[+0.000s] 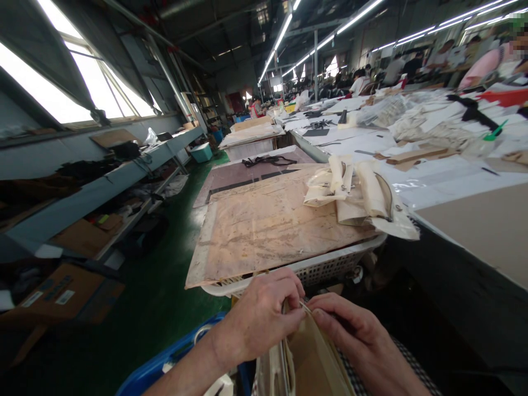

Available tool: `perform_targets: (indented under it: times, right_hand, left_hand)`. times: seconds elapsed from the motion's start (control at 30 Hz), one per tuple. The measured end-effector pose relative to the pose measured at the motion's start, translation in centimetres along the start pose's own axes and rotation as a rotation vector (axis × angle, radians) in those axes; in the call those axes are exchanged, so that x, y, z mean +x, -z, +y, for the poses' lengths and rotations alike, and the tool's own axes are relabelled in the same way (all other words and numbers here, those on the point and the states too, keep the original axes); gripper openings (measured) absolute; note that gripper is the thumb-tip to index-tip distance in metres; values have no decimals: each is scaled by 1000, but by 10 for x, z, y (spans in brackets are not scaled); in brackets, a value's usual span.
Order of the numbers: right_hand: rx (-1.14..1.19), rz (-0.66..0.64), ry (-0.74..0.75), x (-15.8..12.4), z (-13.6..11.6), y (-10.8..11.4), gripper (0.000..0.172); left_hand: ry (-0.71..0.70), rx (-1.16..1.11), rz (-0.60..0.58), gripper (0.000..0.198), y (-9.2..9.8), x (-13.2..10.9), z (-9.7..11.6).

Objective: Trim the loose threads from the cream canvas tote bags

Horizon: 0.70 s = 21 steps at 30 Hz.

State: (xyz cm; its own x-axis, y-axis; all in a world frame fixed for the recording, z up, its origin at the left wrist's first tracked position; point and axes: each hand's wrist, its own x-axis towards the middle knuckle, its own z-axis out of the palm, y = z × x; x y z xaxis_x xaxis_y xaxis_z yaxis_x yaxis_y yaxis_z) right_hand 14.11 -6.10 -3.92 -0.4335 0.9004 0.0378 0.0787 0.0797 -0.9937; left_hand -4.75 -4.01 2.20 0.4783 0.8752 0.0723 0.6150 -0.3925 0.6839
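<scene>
A cream-coloured bag-like piece point(315, 357) with an open top stands upright close to me, at the bottom middle of the head view. My left hand point(268, 311) is closed on its upper edge, thumb and fingers pinched together. Close beside it, my right hand point(350, 324) pinches the same edge from the right. A thin pale strip shows between the fingertips; I cannot make out its details. Ahead, a worn board point(256, 220) lies on a white plastic basket point(322, 272). Several cream pieces with metal fittings point(363, 192) are heaped on the board's right side.
A blue bin point(173, 352) sits low at my left. Farther left are a cardboard box point(66, 294) and a long shelf bench point(103, 190) beside the green floor point(165, 291). On the right, a white worktable point(433, 187) holds fabric pieces. Several people work in the background.
</scene>
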Motion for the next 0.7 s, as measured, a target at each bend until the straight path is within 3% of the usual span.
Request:
perform_targets:
  times: [0.23,0.33,0.53,0.7]
  right_hand:
    - [0,-27,-65,-1,-9,4,42]
    - [-96,-43,-71,2,-11,1,32]
    - [-520,22,-59,9,-4,-10,19]
    - [-620,58,-107,14,-5,-12,3]
  left_hand:
    - [135,23,36,23,-2,-2,2]
    - [181,19,12,22,0,-1,4]
    - [254,26,-44,18,6,5,10]
    - [280,-26,-99,10,10,7,12]
